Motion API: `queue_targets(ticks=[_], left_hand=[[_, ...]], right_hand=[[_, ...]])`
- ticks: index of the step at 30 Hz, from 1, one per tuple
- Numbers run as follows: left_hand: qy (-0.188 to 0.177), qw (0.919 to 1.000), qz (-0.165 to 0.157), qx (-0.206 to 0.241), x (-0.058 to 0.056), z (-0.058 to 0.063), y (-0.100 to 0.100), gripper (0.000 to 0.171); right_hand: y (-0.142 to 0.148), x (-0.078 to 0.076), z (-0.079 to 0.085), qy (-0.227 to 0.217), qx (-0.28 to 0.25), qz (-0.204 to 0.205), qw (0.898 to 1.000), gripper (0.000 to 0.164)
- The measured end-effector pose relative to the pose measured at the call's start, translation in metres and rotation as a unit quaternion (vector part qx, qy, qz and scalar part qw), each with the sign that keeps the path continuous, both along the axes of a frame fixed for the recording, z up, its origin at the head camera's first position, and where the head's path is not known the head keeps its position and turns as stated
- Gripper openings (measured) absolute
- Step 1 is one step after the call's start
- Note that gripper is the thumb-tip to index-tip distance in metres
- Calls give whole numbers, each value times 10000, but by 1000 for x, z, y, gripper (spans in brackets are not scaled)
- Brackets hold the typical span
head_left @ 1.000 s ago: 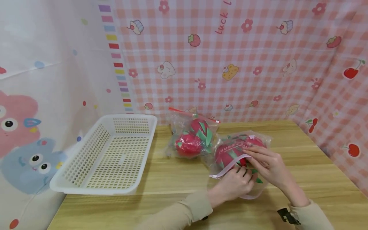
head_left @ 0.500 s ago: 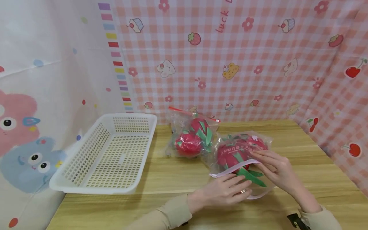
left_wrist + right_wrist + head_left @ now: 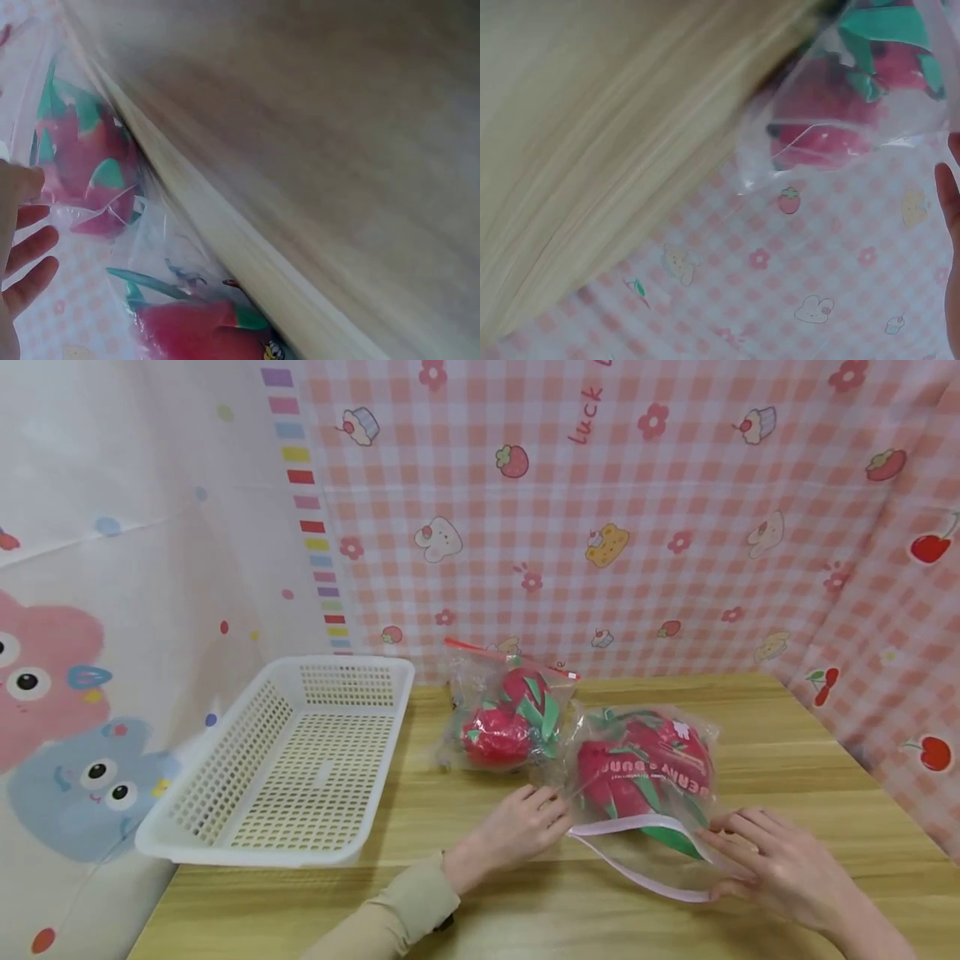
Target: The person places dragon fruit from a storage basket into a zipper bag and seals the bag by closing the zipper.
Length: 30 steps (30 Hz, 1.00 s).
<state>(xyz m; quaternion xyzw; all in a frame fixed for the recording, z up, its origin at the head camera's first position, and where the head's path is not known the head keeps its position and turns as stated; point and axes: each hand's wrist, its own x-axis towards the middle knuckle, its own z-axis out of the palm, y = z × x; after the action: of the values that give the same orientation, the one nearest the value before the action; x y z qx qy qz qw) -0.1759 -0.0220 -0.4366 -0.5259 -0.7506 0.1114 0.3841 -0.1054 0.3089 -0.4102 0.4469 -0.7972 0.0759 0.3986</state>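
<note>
A clear zip bag (image 3: 626, 852) with a pink-white closure lies on the table, its mouth gaping towards me. Inside show red dragon fruits (image 3: 611, 781) with green leaf-like scales, partly covered by printed lettering. My right hand (image 3: 787, 868) pinches the bag's mouth at its right end. Beside the left end of the closure is my left hand (image 3: 517, 827), fingers loosely bent, fingertips right at the bag's edge. Its thumb and fingers stand apart in the left wrist view. Behind lies a second zip bag (image 3: 468, 685) with a red closure, also holding dragon fruits (image 3: 495, 739).
A white perforated plastic basket (image 3: 375, 777) stands at the left of the wooden table (image 3: 420, 902). A pink checked cloth (image 3: 480, 560) hangs behind and to the right, and a white printed cloth (image 3: 187, 568) hangs at the left.
My left hand has left the bag's mouth and moved left to the closure's end. My right hand has come right and nearer to me, spreading the mouth. The nearer bag has shifted slightly towards me.
</note>
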Motion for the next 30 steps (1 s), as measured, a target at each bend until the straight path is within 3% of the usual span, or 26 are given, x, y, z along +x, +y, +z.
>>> queue_targets(ticks=[3, 8, 11, 14, 18, 21, 23, 26, 30], left_hand=[[-54, 9998, 132, -147, 0, 1, -2, 13], [-239, 9992, 244, -224, 0, 2, -5, 15], [-354, 9985, 268, -335, -1, 3, -6, 17], [-441, 9973, 376, -462, -1, 5, -8, 17], [-500, 9965, 431, -517, -4, 5, -11, 15], [-499, 9972, 274, -489, -4, 5, -11, 13], [-482, 9974, 142, -518, -3, 6, -12, 14], [-530, 9970, -24, -565, -2, 6, -14, 15], [-558, 9966, -195, -575, -2, 4, -18, 18]], right_hand=[[9, 4, -7, -174, 555, -283, 9979, 52], [14, 8, -13, -474, 894, -353, 9942, 51], [15, 7, -17, -340, 1069, -100, 9936, 44], [19, 5, -18, -38, 1157, -49, 9933, 55], [31, 1, -16, -89, 993, -531, 9936, 66], [37, -3, -18, -281, 905, -876, 9916, 68], [38, -5, -20, -425, 893, -979, 9903, 62], [36, -4, -21, -758, 934, -1145, 9861, 37], [25, 7, -12, -1415, 1021, -1673, 9703, 34]])
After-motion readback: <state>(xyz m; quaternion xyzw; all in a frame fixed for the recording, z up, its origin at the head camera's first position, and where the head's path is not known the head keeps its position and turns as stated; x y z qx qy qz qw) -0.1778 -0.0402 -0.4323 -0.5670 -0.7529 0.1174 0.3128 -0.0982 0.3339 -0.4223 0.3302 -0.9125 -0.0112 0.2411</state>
